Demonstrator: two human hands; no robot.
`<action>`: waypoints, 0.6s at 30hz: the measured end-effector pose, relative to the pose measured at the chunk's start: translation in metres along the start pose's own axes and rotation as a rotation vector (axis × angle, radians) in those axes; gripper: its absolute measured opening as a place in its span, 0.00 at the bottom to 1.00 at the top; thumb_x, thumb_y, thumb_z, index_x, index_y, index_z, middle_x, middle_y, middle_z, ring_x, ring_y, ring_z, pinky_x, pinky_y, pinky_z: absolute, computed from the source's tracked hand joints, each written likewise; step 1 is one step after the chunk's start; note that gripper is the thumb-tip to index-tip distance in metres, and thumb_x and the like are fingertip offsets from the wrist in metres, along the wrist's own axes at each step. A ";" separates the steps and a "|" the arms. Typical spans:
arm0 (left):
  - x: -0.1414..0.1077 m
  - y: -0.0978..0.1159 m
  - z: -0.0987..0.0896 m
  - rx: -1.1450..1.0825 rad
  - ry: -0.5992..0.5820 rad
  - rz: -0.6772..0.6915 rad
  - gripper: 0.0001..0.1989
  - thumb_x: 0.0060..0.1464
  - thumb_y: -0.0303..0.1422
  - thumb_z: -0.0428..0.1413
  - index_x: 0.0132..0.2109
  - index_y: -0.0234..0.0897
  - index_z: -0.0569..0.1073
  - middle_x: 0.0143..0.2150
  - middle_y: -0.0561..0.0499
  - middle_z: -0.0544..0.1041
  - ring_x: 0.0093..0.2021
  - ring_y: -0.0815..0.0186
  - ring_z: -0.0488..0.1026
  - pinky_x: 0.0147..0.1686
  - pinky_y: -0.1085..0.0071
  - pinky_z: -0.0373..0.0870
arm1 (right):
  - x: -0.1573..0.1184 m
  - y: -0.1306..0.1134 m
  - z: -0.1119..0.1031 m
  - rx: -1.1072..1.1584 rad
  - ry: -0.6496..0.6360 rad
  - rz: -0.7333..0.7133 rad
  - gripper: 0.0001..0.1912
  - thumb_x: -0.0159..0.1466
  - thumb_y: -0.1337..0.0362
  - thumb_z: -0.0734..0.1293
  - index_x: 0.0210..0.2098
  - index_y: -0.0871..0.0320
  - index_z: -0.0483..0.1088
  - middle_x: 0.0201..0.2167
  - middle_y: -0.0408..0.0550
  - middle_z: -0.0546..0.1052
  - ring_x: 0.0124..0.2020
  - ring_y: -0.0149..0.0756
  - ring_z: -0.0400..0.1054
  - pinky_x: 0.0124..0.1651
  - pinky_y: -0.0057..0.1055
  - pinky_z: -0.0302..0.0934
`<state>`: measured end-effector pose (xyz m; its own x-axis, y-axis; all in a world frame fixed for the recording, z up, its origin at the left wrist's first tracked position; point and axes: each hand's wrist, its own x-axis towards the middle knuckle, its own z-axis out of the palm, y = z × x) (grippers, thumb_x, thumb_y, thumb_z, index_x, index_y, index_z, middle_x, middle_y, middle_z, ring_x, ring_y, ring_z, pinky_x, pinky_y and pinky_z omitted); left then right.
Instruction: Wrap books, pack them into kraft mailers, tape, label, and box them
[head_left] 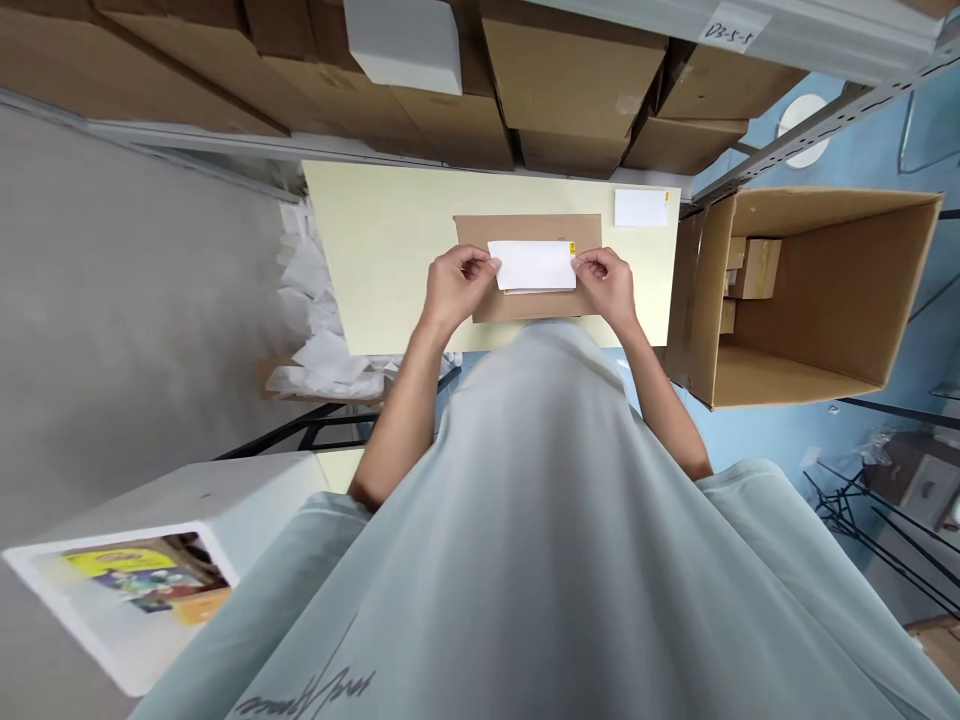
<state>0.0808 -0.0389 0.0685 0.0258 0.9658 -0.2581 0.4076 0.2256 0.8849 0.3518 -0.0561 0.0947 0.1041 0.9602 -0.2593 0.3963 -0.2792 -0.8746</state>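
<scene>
A white paper slip point(534, 264) with a small yellow mark at its right end is held by its two short ends. My left hand point(459, 285) pinches the left end, and my right hand point(606, 285) pinches the right end. Part of another white sheet shows just under its lower edge. Beneath both lies a flat brown piece of cardboard point(517, 307) on the pale yellow tabletop point(382, 250). A second white slip point(640, 208), also with a yellow mark, rests at the table's upper right corner.
An open cardboard box point(810, 340) with small boxes inside stands right of the table. Shelves with brown cartons point(570, 70) run along the back. White crumpled packing material point(319, 320) is at the left, and a white bin point(247, 510) stands lower left.
</scene>
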 end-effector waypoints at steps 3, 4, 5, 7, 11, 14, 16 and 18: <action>0.001 -0.014 0.007 -0.012 -0.015 -0.040 0.08 0.58 0.36 0.67 0.37 0.39 0.78 0.37 0.50 0.78 0.36 0.65 0.70 0.40 0.68 0.68 | 0.000 0.012 0.007 -0.025 -0.003 0.057 0.09 0.69 0.58 0.74 0.34 0.54 0.77 0.38 0.45 0.78 0.37 0.34 0.67 0.47 0.35 0.66; 0.002 -0.018 0.009 -0.009 -0.015 -0.040 0.07 0.57 0.35 0.67 0.36 0.39 0.78 0.37 0.50 0.78 0.35 0.65 0.70 0.41 0.67 0.68 | 0.000 0.016 0.009 -0.032 0.000 0.073 0.09 0.69 0.59 0.74 0.34 0.54 0.77 0.38 0.45 0.78 0.36 0.34 0.67 0.47 0.35 0.66; 0.003 -0.020 0.011 -0.004 -0.014 -0.035 0.07 0.57 0.35 0.68 0.36 0.39 0.78 0.37 0.50 0.78 0.35 0.65 0.70 0.41 0.67 0.68 | 0.001 0.018 0.011 -0.036 0.008 0.085 0.08 0.69 0.60 0.74 0.34 0.55 0.77 0.38 0.45 0.78 0.36 0.34 0.67 0.47 0.35 0.66; 0.005 -0.023 0.013 0.009 -0.012 -0.019 0.08 0.56 0.36 0.68 0.34 0.39 0.78 0.36 0.50 0.77 0.35 0.64 0.69 0.42 0.66 0.68 | 0.004 0.021 0.012 -0.037 0.029 0.092 0.08 0.68 0.61 0.74 0.33 0.55 0.77 0.38 0.45 0.78 0.36 0.33 0.66 0.47 0.35 0.65; 0.007 -0.026 0.014 0.019 -0.024 -0.007 0.11 0.56 0.38 0.69 0.31 0.39 0.77 0.36 0.50 0.76 0.35 0.63 0.68 0.42 0.64 0.67 | 0.006 0.022 0.012 -0.037 0.042 0.075 0.07 0.69 0.62 0.73 0.33 0.55 0.77 0.38 0.45 0.78 0.35 0.33 0.65 0.47 0.35 0.65; 0.008 -0.028 0.015 0.007 -0.014 -0.002 0.10 0.55 0.37 0.69 0.31 0.40 0.78 0.35 0.49 0.77 0.35 0.62 0.69 0.43 0.63 0.67 | 0.006 0.023 0.011 -0.057 0.033 0.063 0.08 0.69 0.61 0.73 0.34 0.54 0.76 0.38 0.45 0.78 0.34 0.33 0.65 0.46 0.34 0.65; 0.008 -0.030 0.016 0.000 -0.001 0.002 0.09 0.55 0.37 0.70 0.32 0.40 0.79 0.35 0.49 0.77 0.36 0.61 0.69 0.43 0.62 0.68 | 0.006 0.024 0.011 -0.074 0.033 0.060 0.08 0.69 0.60 0.73 0.34 0.54 0.76 0.38 0.45 0.78 0.34 0.33 0.65 0.46 0.34 0.65; 0.009 -0.033 0.018 -0.003 0.008 0.004 0.08 0.55 0.36 0.70 0.32 0.40 0.80 0.35 0.49 0.77 0.36 0.61 0.69 0.44 0.62 0.68 | 0.007 0.027 0.010 -0.085 0.032 0.052 0.08 0.69 0.60 0.73 0.34 0.54 0.77 0.38 0.45 0.78 0.34 0.33 0.65 0.46 0.35 0.65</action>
<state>0.0838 -0.0398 0.0305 0.0201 0.9676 -0.2516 0.4047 0.2222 0.8871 0.3538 -0.0566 0.0653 0.1548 0.9446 -0.2894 0.4657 -0.3281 -0.8218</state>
